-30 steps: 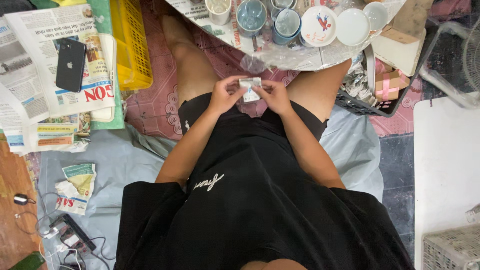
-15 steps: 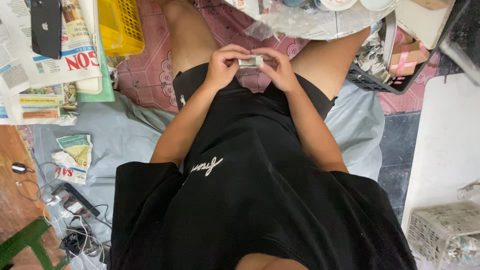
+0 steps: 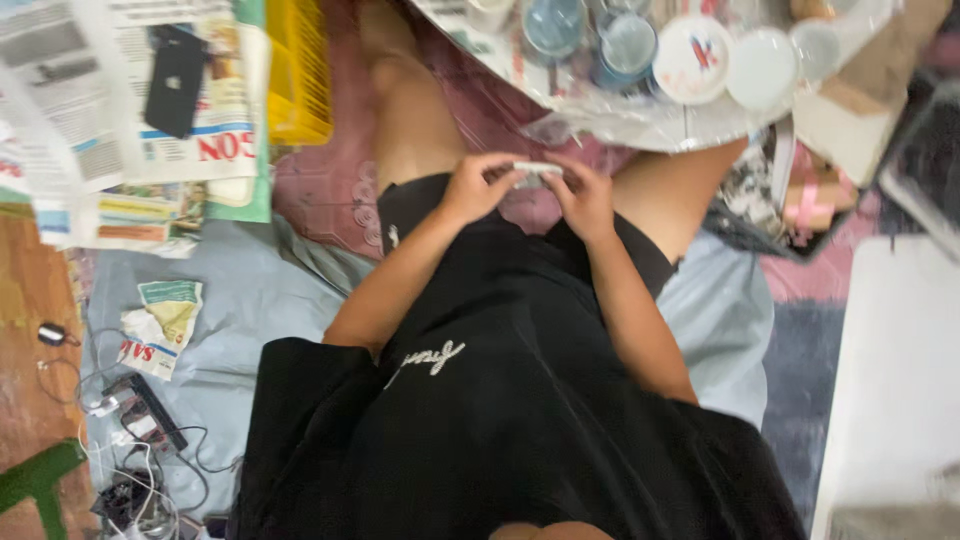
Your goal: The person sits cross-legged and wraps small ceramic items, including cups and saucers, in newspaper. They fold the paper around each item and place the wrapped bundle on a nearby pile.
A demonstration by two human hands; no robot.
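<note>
**Small white piece held between both hands above the lap**

Over the lap, near the middle of the floor space, we hold a small white object (image 3: 537,170) between our two hands. The left hand (image 3: 478,188) closes its fingers on the left end, and the right hand (image 3: 585,198) closes on the right end, so both grips are narrow and pinch the same piece. It is blurred, and we cannot tell what it is made of. We think it is held at both ends to keep it steady and close to the eyes, clear of the crowded floor.

Just beyond the hands lies a clear plastic sheet (image 3: 600,125) with several round cups and lids (image 3: 690,55) on it, white and blue ones, within easy reach of the hands. At the far left edge of the floor, newspapers (image 3: 70,110) are spread, perhaps to protect the floor, and a dark phone (image 3: 175,80) lies on them. Beside them stands a yellow basket (image 3: 298,75). At the near left corner we see cables (image 3: 140,440) and a crumpled paper packet (image 3: 160,325) on a grey cloth (image 3: 250,300). On the right side is a white board (image 3: 890,400).
</note>
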